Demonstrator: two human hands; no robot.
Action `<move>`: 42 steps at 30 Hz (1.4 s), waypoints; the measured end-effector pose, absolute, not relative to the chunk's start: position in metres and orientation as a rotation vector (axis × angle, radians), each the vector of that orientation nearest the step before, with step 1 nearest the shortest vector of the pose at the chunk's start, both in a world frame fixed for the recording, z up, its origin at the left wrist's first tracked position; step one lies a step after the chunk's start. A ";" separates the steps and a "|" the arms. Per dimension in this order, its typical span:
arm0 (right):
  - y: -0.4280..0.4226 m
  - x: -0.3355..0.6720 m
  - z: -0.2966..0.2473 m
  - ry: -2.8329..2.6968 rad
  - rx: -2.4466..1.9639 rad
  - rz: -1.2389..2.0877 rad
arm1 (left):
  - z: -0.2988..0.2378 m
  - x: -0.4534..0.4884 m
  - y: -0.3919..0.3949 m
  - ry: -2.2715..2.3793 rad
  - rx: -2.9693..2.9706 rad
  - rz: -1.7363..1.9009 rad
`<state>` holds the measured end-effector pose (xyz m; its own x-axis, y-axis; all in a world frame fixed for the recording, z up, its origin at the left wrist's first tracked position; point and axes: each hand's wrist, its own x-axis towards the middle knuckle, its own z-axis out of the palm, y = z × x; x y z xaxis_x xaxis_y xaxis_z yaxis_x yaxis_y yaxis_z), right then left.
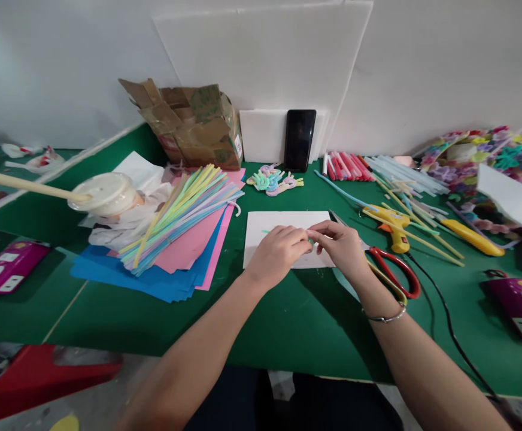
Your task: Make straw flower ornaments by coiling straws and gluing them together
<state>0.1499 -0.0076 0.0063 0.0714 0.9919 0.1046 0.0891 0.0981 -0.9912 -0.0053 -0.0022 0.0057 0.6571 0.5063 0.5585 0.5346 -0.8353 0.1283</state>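
Observation:
My left hand [281,250] and my right hand [339,244] meet over a white sheet of paper [261,224] on the green table [297,317]. Both have their fingers curled and pinched together on a thin pale green strip, most of it hidden under the fingers. A short end of it pokes out to the left on the paper. Red-handled scissors [395,272] lie just right of my right hand. A yellow glue gun [393,224] rests beyond them.
A bundle of pastel straws [184,206] lies on pink and blue paper sheets [153,281] at left, beside a lidded cup [103,193]. A cardboard box [193,123], a black phone [300,139], finished curled pieces [272,178], red sticks [348,166] and colourful flower crafts [480,155] line the back.

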 end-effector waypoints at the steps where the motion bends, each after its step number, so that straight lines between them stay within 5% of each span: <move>1: -0.008 0.150 0.007 -1.282 -1.245 1.028 | 0.006 -0.006 -0.002 -0.881 -2.831 -0.902; 42: -0.012 0.150 0.010 -1.523 -1.151 1.299 | 0.013 -0.015 0.005 -1.002 -2.611 -1.044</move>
<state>0.1500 -0.0119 0.0104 -0.2575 0.9661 0.0186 0.1343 0.0549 -0.9894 -0.0150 0.0052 0.0126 0.5328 0.5293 0.6603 0.6381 -0.7638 0.0974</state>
